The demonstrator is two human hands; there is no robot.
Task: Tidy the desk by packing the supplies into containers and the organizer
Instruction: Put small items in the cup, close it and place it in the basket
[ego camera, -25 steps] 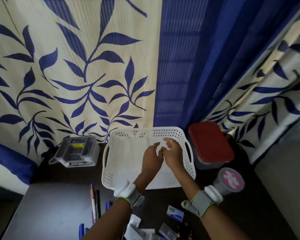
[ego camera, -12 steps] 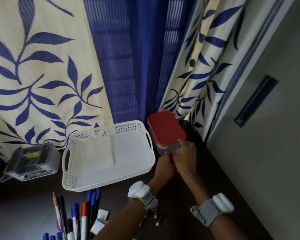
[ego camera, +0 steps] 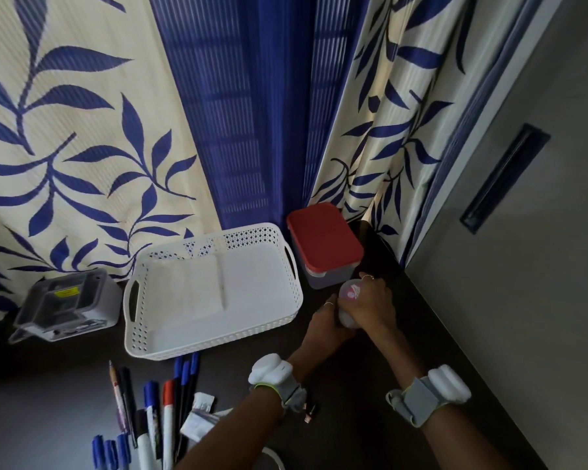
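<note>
Right now both hands meet on the small round jar (ego camera: 349,305), which stands on the dark desk (ego camera: 58,395) directly between them, so neither hand is nearer than the other. The left hand (ego camera: 323,322) wraps the jar's pale body from its own side, low down, while the right hand (ego camera: 370,305) curls over the pink-marked lid (ego camera: 351,292) from above. The jar's long axis looks upright, tipped slightly toward the person, though the fingers hide most of it. Judging by this two-handed hold, body steadied and lid gripped, the coming move is probably a twist to open it. Just beyond the right hand, nearly touching its fingertips, sits the red-lidded box (ego camera: 323,239); beyond and outward of the left hand lies the white basket (ego camera: 214,344). The pens and markers (ego camera: 157,405) waiting to be packed lie well back toward the left forearm.
</note>
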